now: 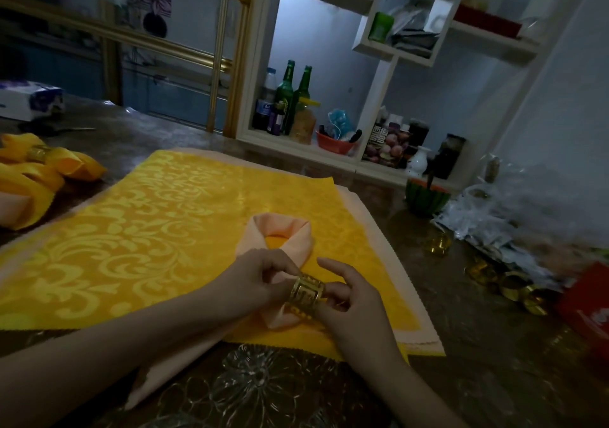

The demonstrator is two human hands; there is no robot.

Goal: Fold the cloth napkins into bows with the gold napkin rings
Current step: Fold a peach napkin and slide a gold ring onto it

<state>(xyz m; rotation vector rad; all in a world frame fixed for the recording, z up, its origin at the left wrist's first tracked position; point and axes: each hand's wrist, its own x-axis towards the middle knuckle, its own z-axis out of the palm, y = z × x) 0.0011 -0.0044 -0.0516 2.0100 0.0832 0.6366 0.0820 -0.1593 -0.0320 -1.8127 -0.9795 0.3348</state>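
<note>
Ring [304, 297] around peach napkin [284, 234] is clamped by right hand [351, 302] fingers, with napkin pinched at ring's 9 o'clock by left hand [258, 279].

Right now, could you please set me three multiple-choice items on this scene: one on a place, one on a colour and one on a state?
1. The bows lie on the table: A. far left; B. far right; C. at the near edge.
2. The napkin being worked is: A. white; B. peach; C. green.
3. The ring is: A. lying untouched; B. broken in two; C. gripped by the right hand.
Key: 1 A, they sit left of the yellow cloth; 2 B, its loop shows peach; 3 C, that hand curls round it, while the left hand pinches the napkin.
</note>
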